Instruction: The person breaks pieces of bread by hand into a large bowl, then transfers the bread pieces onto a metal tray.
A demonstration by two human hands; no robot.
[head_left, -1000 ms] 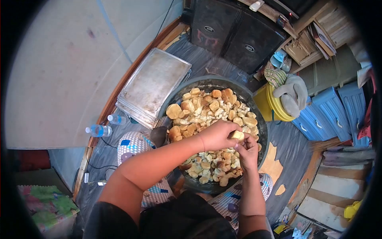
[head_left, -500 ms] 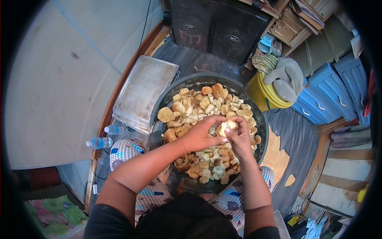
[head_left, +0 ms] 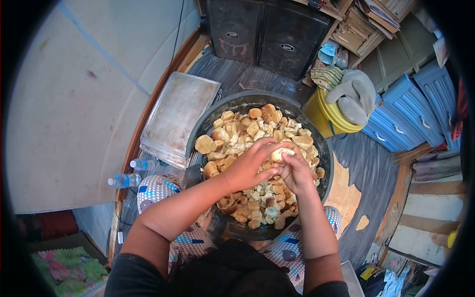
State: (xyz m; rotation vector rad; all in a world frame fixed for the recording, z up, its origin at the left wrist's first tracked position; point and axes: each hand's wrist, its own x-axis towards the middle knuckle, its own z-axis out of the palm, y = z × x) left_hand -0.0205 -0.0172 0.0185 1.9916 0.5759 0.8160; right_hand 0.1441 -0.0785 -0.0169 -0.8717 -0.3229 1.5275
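Observation:
A pale piece of bread [head_left: 281,154] is between my two hands, above a large black tub [head_left: 196,129]. My right hand [head_left: 297,172] is closed on it from the right, thumb across the front. My left hand [head_left: 251,166] curves around its left side, fingertips at its upper edge and thumb lower down near the right hand. Heaped in the tub are many bread pieces [head_left: 232,133], some with brown crust and others torn and white. A few lower pieces look greenish. The tub stands between my knees, and my forearms partly cover its near side.
Stacked metal trays [head_left: 180,111] lie left of the tub, with two water bottles [head_left: 124,180] nearer me. A yellow bucket [head_left: 334,116] with cloths on top stands to the right, by blue drawers [head_left: 403,119]. Black cabinets [head_left: 262,34] stand at the back.
The bread piece is turned slightly in my hands and shows a longer pale side. My left thumb has slid a little left. The view has shifted slightly.

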